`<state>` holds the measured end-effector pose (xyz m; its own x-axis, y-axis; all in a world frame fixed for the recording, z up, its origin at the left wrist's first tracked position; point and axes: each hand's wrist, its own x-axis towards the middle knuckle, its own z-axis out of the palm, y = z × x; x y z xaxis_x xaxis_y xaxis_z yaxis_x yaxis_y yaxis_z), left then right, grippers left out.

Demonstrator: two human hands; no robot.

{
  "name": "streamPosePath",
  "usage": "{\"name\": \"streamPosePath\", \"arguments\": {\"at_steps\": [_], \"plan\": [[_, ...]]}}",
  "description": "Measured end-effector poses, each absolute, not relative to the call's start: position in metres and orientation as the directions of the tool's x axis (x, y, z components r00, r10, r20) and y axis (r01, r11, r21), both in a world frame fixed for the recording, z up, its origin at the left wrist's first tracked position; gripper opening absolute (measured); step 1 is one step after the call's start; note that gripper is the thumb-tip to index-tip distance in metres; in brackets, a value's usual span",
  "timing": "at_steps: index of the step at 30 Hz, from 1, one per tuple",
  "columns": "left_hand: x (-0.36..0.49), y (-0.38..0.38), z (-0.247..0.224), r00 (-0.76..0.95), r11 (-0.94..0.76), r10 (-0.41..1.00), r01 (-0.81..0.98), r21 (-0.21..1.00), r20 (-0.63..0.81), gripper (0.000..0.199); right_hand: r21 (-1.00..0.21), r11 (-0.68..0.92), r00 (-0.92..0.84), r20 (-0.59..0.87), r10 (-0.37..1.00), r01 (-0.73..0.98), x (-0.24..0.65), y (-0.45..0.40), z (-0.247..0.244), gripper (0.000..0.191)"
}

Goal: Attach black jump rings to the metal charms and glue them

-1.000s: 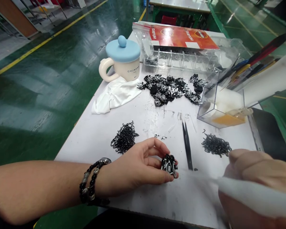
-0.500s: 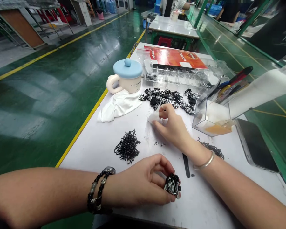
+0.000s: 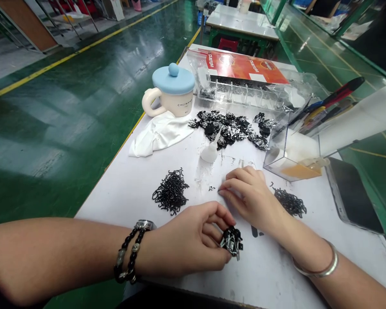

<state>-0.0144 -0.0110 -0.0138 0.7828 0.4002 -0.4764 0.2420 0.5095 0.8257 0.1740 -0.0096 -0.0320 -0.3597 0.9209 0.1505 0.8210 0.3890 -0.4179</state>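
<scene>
Between the thumb and fingers of my left hand (image 3: 193, 240) is a small black-and-silver mechanical part (image 3: 232, 241), held just above the table's front. My right hand (image 3: 249, 195) rests low over the white table, its thumb and index fingertips pressed together. Whatever they pinch is too small to make out. Right beside those fingertips lie tiny silver metal pieces (image 3: 211, 188). A small white squeeze bottle (image 3: 209, 152) with a thin slanted nozzle stands behind them. Under my right hand a dark flat tool (image 3: 254, 231) shows only at its end.
Black hook-shaped pieces form one pile (image 3: 171, 191) at left and another pile (image 3: 289, 201) at right. Black-and-silver assemblies (image 3: 231, 131) lie behind. A lidded mug (image 3: 176, 103), white cloth (image 3: 161, 133), clear divided tray (image 3: 241, 96), pen holder (image 3: 292, 159) and phone (image 3: 354, 195) surround them.
My right hand has let go of the squeeze bottle, which now stands alone. It has come nearer, to the tiny metal pieces. My left hand keeps its hold; the view has shifted slightly.
</scene>
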Motion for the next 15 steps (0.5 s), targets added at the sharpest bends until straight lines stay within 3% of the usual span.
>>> {"name": "streamPosePath", "arguments": {"at_steps": [4, 10, 15], "plan": [[-0.016, -0.009, -0.010, 0.765, 0.421, 0.454, 0.267, 0.867, -0.457, 0.034, -0.477, 0.336, -0.298, 0.156, 0.942, 0.812, 0.179, -0.012, -0.026, 0.012], [-0.018, -0.011, -0.009, 0.750, 0.403, 0.551, 0.145, 0.904, -0.366, 0.035, -0.863, -0.014, -0.179, -0.121, 0.976, 0.505, 0.189, -0.034, -0.003, 0.021], [-0.018, -0.013, -0.013, 0.797, 0.391, 0.521, 0.095, 0.915, -0.305, 0.038, -0.844, 0.049, -0.182, -0.058, 0.982, 0.534, 0.182, -0.044, -0.012, 0.020]]}}
